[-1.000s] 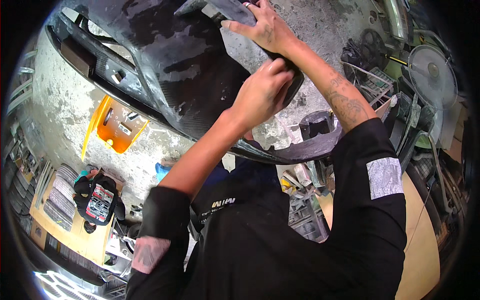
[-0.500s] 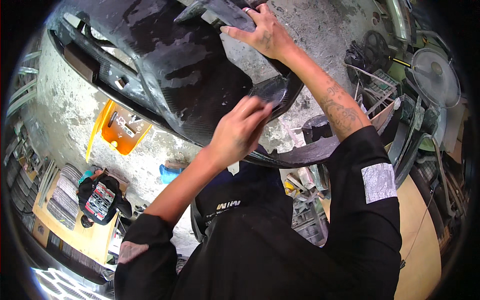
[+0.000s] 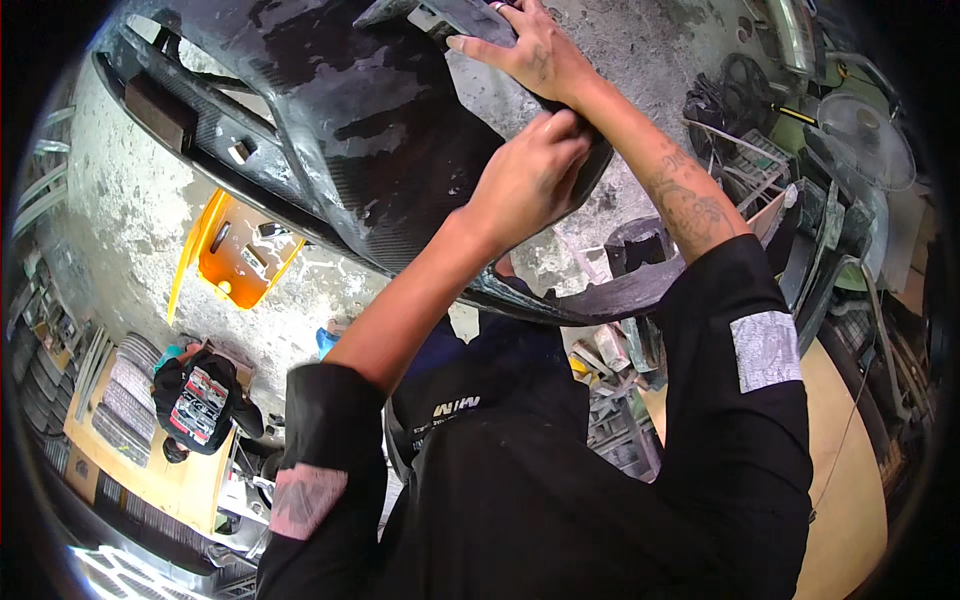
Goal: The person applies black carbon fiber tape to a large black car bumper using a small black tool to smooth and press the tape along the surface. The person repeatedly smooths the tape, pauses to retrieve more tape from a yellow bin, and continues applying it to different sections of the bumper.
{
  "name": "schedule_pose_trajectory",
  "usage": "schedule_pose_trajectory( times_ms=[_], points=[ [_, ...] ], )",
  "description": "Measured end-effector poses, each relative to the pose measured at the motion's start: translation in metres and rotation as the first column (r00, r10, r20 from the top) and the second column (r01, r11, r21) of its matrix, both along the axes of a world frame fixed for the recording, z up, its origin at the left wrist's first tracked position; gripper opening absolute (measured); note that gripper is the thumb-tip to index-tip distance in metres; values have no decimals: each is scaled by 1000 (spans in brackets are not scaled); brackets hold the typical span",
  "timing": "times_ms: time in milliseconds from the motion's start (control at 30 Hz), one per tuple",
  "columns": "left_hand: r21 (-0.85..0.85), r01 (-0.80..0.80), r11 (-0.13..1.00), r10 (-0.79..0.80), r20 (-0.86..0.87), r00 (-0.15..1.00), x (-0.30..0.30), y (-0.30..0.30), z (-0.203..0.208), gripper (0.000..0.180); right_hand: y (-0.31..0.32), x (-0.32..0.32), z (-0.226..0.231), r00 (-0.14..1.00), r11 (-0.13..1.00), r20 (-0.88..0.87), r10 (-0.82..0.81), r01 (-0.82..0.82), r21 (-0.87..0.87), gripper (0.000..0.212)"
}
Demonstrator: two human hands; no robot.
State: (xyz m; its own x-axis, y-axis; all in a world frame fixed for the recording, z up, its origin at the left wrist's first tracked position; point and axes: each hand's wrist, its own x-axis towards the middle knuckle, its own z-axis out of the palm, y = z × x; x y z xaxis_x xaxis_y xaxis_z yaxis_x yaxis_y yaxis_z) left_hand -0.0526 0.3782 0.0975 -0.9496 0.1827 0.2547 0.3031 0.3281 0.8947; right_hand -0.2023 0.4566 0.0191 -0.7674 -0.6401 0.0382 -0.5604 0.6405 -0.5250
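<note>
A large black car bumper (image 3: 350, 130) with a carbon-fibre weave and dull, patchy areas fills the upper middle. My left hand (image 3: 530, 178) is closed in a loose fist against its right part, beside an opening. Whatever the left fingers hold, if anything, is hidden beneath them. Farther up, my right hand (image 3: 540, 58) grips a grey-black strut at the bumper's upper right edge, thumb lying along it. The farthest right fingers run out at the picture's top.
An orange bin (image 3: 240, 285) with small items stands on the concrete floor at left. Past it, a person in black (image 3: 200, 405) bends by a wooden table (image 3: 150, 480). A fan (image 3: 865, 140) and piled car parts crowd the right; a curved wooden board (image 3: 850, 470) lies lower right.
My left hand has moved up and right along the bumper, its forearm following. My right hand keeps its hold on the strut, having shifted only slightly.
</note>
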Motion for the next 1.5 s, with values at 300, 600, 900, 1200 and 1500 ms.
schedule_pose_trajectory(
  times_ms=[300,600,900,1200,1500],
  points=[
    [-75,42,996,-39,46,998,3,-4,-1,25,-11,9,36,966,987,213,-149,158,-24,86],
    [-72,31,997,-34,-38,999,-12,1,-2,27,-15,9,56,927,983,334,-171,185,-10,85],
    [-54,29,998,-31,-48,998,-14,2,0,32,-13,12,54,935,970,289,-204,233,-69,83],
    [-98,47,994,-35,117,993,8,-1,3,29,-12,12,41,936,974,288,-204,225,-39,93],
    [-45,-68,997,72,82,994,1,8,-1,19,-13,10,40,919,980,349,-182,198,-11,96]
  ],
)
